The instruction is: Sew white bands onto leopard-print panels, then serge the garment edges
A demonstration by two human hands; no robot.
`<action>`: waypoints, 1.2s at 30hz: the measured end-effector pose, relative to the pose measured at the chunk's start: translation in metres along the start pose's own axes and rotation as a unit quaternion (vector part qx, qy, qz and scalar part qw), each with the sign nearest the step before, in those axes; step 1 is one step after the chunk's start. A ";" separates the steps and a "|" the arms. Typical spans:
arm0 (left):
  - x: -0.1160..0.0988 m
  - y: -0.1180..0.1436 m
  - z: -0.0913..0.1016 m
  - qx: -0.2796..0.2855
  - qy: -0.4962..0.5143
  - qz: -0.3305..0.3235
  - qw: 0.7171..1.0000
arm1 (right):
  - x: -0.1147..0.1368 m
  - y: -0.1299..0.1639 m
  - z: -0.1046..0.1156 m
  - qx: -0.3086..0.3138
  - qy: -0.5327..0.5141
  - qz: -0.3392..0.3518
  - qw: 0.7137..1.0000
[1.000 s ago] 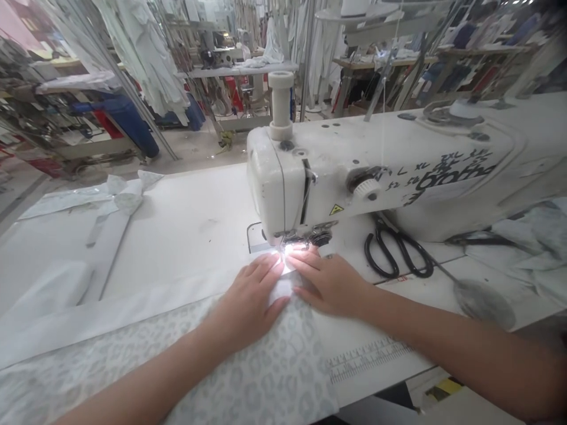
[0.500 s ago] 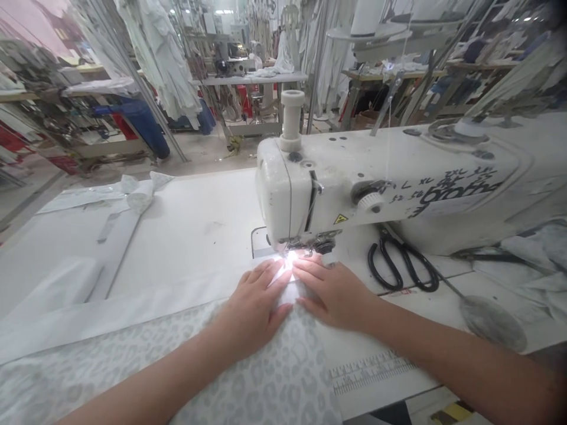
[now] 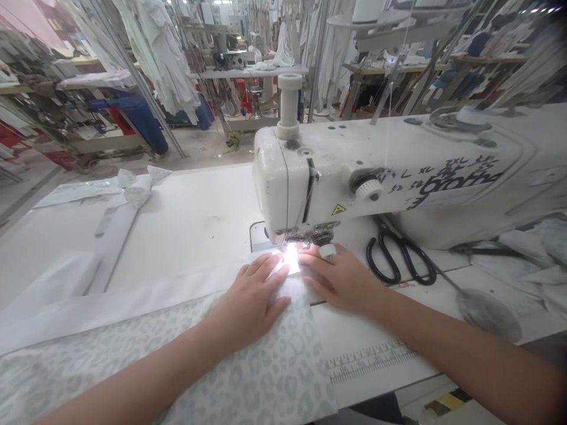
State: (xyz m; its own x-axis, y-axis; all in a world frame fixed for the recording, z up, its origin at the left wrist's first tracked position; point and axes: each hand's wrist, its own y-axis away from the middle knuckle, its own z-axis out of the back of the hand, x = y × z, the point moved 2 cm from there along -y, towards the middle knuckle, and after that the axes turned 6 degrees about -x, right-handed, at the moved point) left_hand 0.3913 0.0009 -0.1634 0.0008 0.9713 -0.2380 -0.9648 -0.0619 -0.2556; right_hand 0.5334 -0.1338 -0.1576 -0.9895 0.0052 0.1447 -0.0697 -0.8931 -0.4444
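My left hand [image 3: 252, 298] and right hand [image 3: 343, 277] have crept forward since a second ago, fingers flat and slightly spread on the patterned fabric [image 3: 248, 372], now feeding under the sewing machine [image 3: 354, 177] needle.

Under your hands lies fabric [image 3: 248, 378] in pale grey leopard spots on white, with a plain white band [image 3: 110, 304] along its far edge. The sewing machine [image 3: 354, 171] behind it is cream with black lettering and a yellow warning triangle [image 3: 338, 209]. Right of the machine's needle lie black-handled scissors [image 3: 401, 260]. The table [image 3: 190, 212] is white.
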 end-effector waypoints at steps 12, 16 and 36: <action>0.007 -0.002 -0.004 -0.016 -0.015 -0.014 1.000 | 0.006 -0.002 -0.001 -0.006 -0.024 0.076 0.997; 0.005 -0.001 -0.003 -0.005 -0.017 -0.014 1.000 | 0.006 -0.002 0.001 0.003 -0.036 0.067 0.997; 0.002 -0.002 0.003 -0.007 0.017 -0.012 1.000 | 0.003 0.000 0.005 0.017 -0.040 0.052 0.998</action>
State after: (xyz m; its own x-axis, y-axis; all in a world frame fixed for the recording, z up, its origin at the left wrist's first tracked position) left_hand 0.3925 0.0036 -0.1609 0.0333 0.9643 -0.2628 -0.9607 -0.0416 -0.2743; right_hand 0.5309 -0.1359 -0.1530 -0.9777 -0.1225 0.1704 0.0381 -0.9021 -0.4298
